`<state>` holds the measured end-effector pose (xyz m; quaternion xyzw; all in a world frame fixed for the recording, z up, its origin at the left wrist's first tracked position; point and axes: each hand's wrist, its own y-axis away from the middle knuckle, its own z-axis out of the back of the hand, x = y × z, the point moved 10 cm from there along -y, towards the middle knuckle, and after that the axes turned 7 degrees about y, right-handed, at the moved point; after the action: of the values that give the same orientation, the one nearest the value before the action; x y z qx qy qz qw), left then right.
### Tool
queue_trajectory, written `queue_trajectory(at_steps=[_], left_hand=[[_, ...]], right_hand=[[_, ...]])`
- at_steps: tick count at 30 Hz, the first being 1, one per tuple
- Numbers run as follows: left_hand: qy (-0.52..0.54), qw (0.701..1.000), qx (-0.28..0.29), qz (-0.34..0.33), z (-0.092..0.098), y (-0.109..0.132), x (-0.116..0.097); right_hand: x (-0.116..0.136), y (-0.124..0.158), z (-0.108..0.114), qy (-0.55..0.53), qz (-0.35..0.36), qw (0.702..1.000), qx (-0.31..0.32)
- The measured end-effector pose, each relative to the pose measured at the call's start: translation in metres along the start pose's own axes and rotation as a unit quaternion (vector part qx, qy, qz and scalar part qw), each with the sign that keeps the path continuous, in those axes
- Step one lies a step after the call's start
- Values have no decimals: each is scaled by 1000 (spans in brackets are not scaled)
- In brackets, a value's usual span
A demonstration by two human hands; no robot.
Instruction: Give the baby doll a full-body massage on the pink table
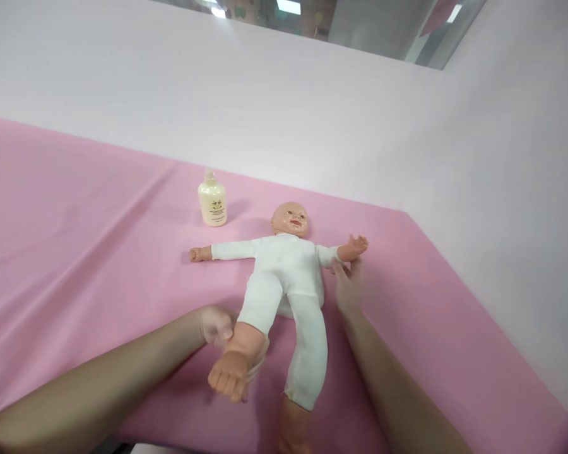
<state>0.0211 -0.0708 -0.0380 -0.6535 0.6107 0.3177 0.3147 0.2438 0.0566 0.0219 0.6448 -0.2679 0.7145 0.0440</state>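
A baby doll [284, 277] in a white bodysuit lies on its back on a pink cloth [76, 252], arms spread wide. My left hand [222, 331] is closed round the ankle of the doll's raised leg, whose bare foot [228, 376] points toward me. My right hand [348, 284] reaches to the doll's far arm, fingers pinched at the sleeve near its wrist. The doll's other leg lies flat and runs off toward the bottom edge.
A small cream lotion bottle [212, 202] stands upright on the cloth just beyond the doll's outstretched arm. A pale wall [312, 113] rises behind and to the right of the pink surface, whose right edge slants toward the lower corner.
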Motion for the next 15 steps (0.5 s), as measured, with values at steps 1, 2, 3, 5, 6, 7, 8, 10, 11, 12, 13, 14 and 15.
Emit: queue_trajectory(at_steps=[1,2,3,5,6,7,8,10,11,12,13,14,15], left_hand=[[4,998,51,23,-11,-1,2],[7,995,94,42,-21,-1,2],[9,991,124,54,-28,-2,1],[9,988,143,64,-35,-5,-3],[6,986,148,70,-37,-6,-5],[1,985,150,79,-39,-7,-5],[-7,984,151,90,-40,-8,-5],[-35,983,144,111,-41,-9,-4],[-50,981,142,120,-41,-10,-4],[-65,979,143,127,-42,-10,-3],[-80,977,148,133,-43,-11,-3],[-92,974,156,138,-45,-11,-2],[-103,971,164,142,-47,-11,-2]], right_hand=[[-2,-2,5,-5,-9,1000,-19],[-6,-4,11,-14,-25,999,-37],[-12,-5,15,-26,-44,997,-53],[-25,-7,23,-51,-84,992,-76],[-29,-8,24,-62,-98,990,-80],[-32,-9,25,-72,-105,989,-80],[-34,-10,26,-81,-106,988,-79],[-37,-11,26,-105,-112,985,-79],[-41,-11,27,-121,-127,981,-85],[-48,-10,28,-138,-151,974,-96],[-56,-9,30,-157,-181,965,-111],[-64,-8,31,-173,-208,954,-125],[-70,-8,32,-186,-228,946,-134]])
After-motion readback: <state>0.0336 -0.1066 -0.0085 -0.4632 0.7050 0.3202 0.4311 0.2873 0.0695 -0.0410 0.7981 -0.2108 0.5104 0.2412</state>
